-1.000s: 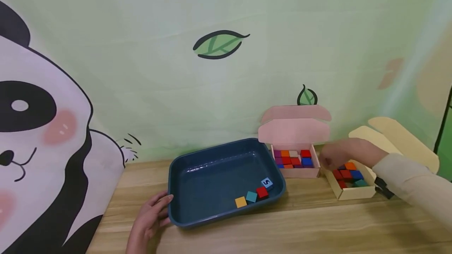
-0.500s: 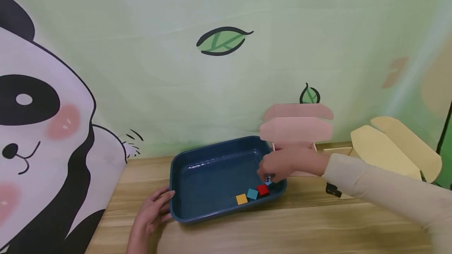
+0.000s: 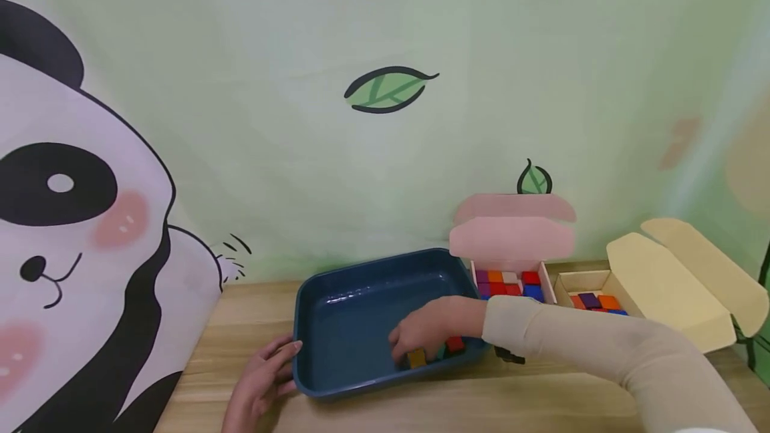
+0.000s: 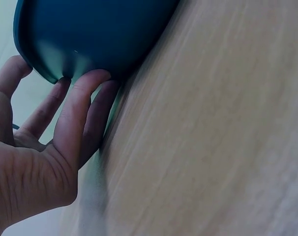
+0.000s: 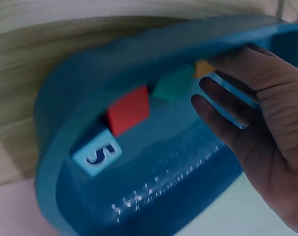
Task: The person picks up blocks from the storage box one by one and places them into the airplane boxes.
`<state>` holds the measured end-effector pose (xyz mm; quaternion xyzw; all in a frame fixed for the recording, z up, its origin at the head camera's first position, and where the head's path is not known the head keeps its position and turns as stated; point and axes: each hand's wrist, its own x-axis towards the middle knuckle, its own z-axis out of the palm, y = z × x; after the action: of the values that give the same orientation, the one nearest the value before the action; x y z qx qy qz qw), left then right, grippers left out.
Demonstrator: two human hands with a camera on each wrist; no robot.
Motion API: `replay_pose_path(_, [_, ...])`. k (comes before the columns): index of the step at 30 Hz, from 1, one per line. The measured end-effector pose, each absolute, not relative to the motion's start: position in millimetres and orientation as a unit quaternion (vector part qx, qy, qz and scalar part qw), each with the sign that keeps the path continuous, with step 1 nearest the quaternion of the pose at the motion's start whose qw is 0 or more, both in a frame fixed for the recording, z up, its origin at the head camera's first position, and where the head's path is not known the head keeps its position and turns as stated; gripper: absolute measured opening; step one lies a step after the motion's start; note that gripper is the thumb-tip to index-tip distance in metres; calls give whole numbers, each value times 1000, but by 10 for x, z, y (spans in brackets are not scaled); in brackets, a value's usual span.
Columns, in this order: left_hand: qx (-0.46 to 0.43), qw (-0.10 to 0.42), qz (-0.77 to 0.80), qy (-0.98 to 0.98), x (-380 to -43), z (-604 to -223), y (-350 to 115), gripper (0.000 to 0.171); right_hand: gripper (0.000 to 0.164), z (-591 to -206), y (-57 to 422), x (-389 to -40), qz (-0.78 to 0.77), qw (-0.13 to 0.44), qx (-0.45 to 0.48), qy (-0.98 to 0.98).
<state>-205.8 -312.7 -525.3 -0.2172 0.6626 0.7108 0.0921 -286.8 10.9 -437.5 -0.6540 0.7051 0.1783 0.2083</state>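
A dark blue tray (image 3: 361, 286) sits on the wooden table. My left hand (image 3: 265, 376) touches its left end wall, fingertips against the outside and rim; the left wrist view shows relaxed fingers (image 4: 73, 118). My right hand (image 3: 427, 326) is down inside the tray, beside the yellow block (image 3: 416, 357) at the near wall. Whatever lies between its thumb and index finger is hidden. Along that wall are also a teal block (image 5: 173, 83), a red block (image 5: 129, 110) and a light blue block (image 5: 97, 151) marked 5.
Right of the tray stands an open pink box (image 3: 511, 239) of coloured blocks. Beside it an open cream box (image 3: 580, 280) also holds blocks, its lid (image 3: 668, 279) tilted back. A green printed backdrop (image 3: 271, 152) hangs behind the table.
My right hand has gone left from the cream box, over the light blue block, to the yellow block's side. The left hand stays at the tray. The view has shifted slightly.
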Motion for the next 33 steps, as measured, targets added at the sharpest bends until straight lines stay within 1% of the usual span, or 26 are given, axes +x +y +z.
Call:
replay_pose_path(4, [-222,94,710,661,-2048,-5250,-3118,67,51,-4478,57,-2800,213,201,-647,704])
replay_pose_path(7, [-220,94,707,666,-2035,-5236,-3111,65,47,-4491,43,-2776,221,192,-642,709])
replay_pose_path(12, [-217,91,699,676,-2005,-5199,-3104,63,35,-4381,60,-2779,199,183,-636,723])
replay_pose_path(16, [-220,91,690,684,-1996,-5172,-3085,64,34,-4259,121,-2801,175,178,-633,733])
replay_pose_path(22, [-215,87,684,692,-1999,-5158,-3033,61,34,-4102,264,-2861,143,176,-628,744])
replay_pose_path(26, [-207,70,685,695,-2007,-5170,-3013,60,34,-3999,394,-2898,135,173,-608,763])
replay_pose_path(30, [-210,57,680,700,-2007,-5177,-3011,62,31,-3917,587,-2921,134,161,-598,773])
replay_pose_path(33, [-217,54,675,703,-1986,-5182,-3004,60,27,-3868,781,-2919,127,148,-586,786])
